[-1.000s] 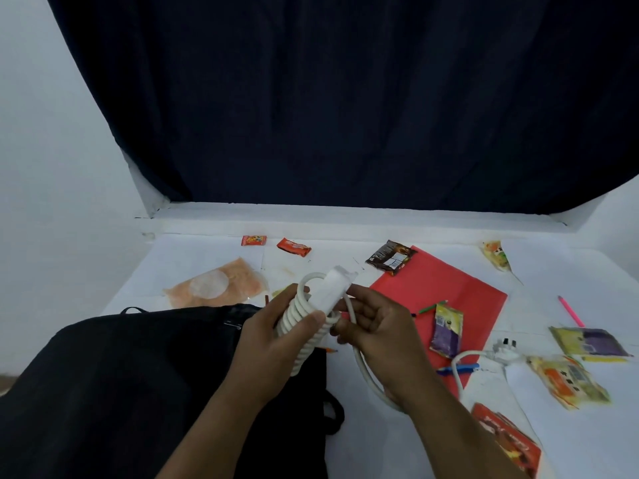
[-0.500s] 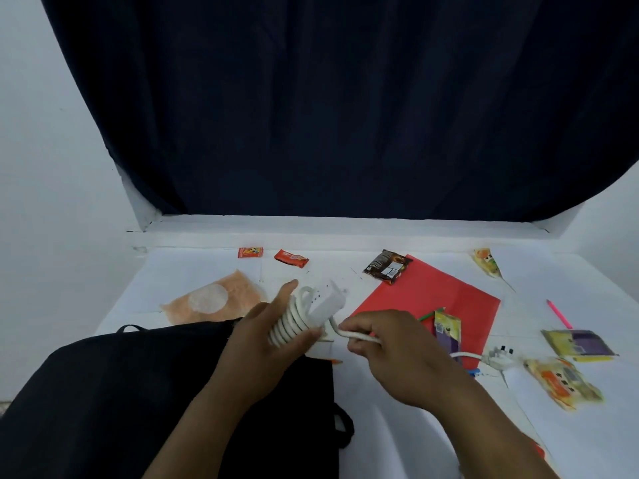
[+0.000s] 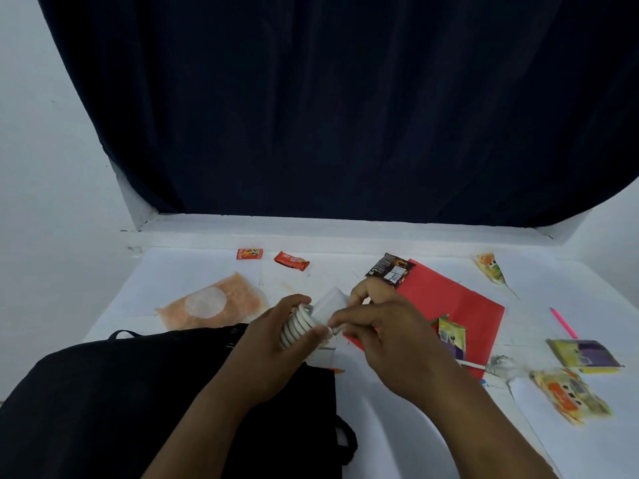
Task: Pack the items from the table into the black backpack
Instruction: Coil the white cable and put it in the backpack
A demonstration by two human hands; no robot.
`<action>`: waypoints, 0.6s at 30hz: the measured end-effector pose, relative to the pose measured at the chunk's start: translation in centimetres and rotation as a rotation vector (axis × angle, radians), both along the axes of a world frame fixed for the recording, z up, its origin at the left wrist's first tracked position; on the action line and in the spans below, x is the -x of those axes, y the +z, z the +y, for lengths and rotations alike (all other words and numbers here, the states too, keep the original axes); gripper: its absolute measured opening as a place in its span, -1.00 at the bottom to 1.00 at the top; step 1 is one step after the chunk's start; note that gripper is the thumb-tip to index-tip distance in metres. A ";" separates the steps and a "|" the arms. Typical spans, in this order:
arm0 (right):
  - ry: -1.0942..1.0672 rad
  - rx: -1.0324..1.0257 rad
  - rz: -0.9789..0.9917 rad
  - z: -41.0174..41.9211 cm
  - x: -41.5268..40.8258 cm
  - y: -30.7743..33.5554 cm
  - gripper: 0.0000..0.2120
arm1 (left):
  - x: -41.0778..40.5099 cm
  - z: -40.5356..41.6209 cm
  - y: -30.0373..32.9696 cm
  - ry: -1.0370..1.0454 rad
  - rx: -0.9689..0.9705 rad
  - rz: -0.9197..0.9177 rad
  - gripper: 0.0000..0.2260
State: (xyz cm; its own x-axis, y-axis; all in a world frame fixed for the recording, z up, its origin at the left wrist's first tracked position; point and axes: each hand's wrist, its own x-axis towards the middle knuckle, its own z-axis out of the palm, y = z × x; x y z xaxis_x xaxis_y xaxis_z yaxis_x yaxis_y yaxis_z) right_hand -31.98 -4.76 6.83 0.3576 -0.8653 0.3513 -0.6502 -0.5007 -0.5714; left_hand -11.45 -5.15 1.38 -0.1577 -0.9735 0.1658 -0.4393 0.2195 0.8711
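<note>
A white extension socket (image 3: 330, 304) with its white cable coiled round it is held above the table. My left hand (image 3: 276, 347) grips the coiled part. My right hand (image 3: 390, 337) pinches the loose cable close to the coil. The rest of the cable runs under my right wrist to the white plug (image 3: 501, 364), which lies blurred on the table at the right. The black backpack (image 3: 121, 402) lies flat at the lower left, under my left forearm.
On the white table lie a red sheet (image 3: 456, 299), an orange pouch (image 3: 214, 305), two small red sachets (image 3: 290, 260), a dark sachet (image 3: 390, 267), a pink pen (image 3: 563, 322) and several yellow and orange packets (image 3: 570, 392) at the right. A dark curtain hangs behind.
My right hand has moved up and left along the cable to the coil, adding another turn. The plug has slid left across the table.
</note>
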 end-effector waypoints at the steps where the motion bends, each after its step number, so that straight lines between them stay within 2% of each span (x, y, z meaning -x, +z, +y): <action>1: 0.003 0.008 -0.014 -0.2 0.1 -0.1 -0.73 | 0.0 0.0 -0.2 -0.013 -0.008 -0.013 -0.51; 9: -0.138 -0.044 -0.194 -1.7 -0.8 -0.1 -0.75 | 0.5 0.0 -0.5 -0.087 0.011 -0.009 -0.47; 13: -0.158 -0.015 -0.247 -2.2 -1.0 -0.4 -0.72 | 1.0 -0.4 -0.5 -0.033 0.039 -0.003 -0.59; 15: -0.185 -0.075 -0.282 -2.4 -0.6 -0.5 -0.69 | 0.9 -0.6 -0.7 -0.017 0.038 -0.010 -0.60; 18: -0.195 -0.186 -0.398 -2.7 0.3 -1.0 -0.76 | 0.5 -0.7 -0.8 -0.015 0.030 0.023 -0.59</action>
State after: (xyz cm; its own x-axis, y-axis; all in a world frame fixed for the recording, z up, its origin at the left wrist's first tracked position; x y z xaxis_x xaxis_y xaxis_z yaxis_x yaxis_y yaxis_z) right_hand -32.29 -7.49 5.81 0.0516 -0.9640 0.2607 -0.4340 -0.2568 -0.8635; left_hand -11.95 -5.83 0.62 -0.1680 -0.9657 0.1981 -0.4158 0.2517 0.8739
